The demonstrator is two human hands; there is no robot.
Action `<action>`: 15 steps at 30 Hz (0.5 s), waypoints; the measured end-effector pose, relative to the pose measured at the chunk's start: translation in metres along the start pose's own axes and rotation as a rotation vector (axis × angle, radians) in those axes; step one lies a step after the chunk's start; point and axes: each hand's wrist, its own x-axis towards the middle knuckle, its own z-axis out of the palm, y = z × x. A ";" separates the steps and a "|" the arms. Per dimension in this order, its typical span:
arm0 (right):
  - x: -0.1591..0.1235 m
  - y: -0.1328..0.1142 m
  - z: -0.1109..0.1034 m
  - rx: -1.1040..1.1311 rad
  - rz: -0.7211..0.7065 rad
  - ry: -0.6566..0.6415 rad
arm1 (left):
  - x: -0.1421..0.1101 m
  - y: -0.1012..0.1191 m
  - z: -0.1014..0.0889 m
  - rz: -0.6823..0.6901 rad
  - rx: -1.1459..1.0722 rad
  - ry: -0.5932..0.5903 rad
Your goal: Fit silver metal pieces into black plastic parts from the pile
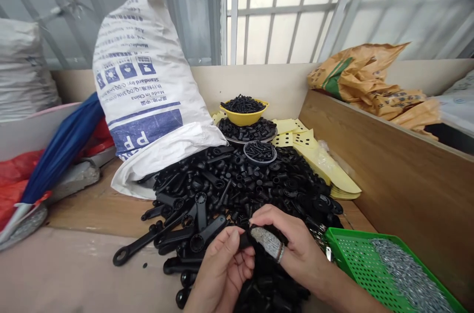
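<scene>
My left hand [226, 264] pinches a small black plastic part [244, 240] between thumb and forefinger, its other fingers curled. Close against it, my right hand [296, 244] is closed, with a grey speckled cover [267, 241] on its thumb. The right fingertips meet at the part's end; what they grip there is hidden. Beneath and beyond both hands spreads a heap of black plastic parts [255, 184]. Long black handles with ring ends [201, 212] lie along its left side.
A white woven sack [144, 71] spills onto the heap. Behind stand a yellow bowl [244, 116] and a small clear bowl [260, 161], both holding black pieces. Yellow cards [329, 175] lie by a wooden partition [407, 170]. A green basket [348, 254] with metal pieces sits right; a blue umbrella [64, 147] leans left.
</scene>
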 end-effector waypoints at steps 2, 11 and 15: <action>-0.006 -0.002 -0.003 -0.081 -0.078 -0.018 | -0.004 -0.003 0.002 -0.026 0.010 -0.016; -0.039 -0.015 -0.014 -0.454 -0.051 -0.295 | -0.019 -0.020 -0.004 0.061 0.274 -0.035; -0.055 -0.012 -0.007 -0.366 -0.032 -0.276 | -0.026 -0.031 -0.014 0.180 0.483 -0.049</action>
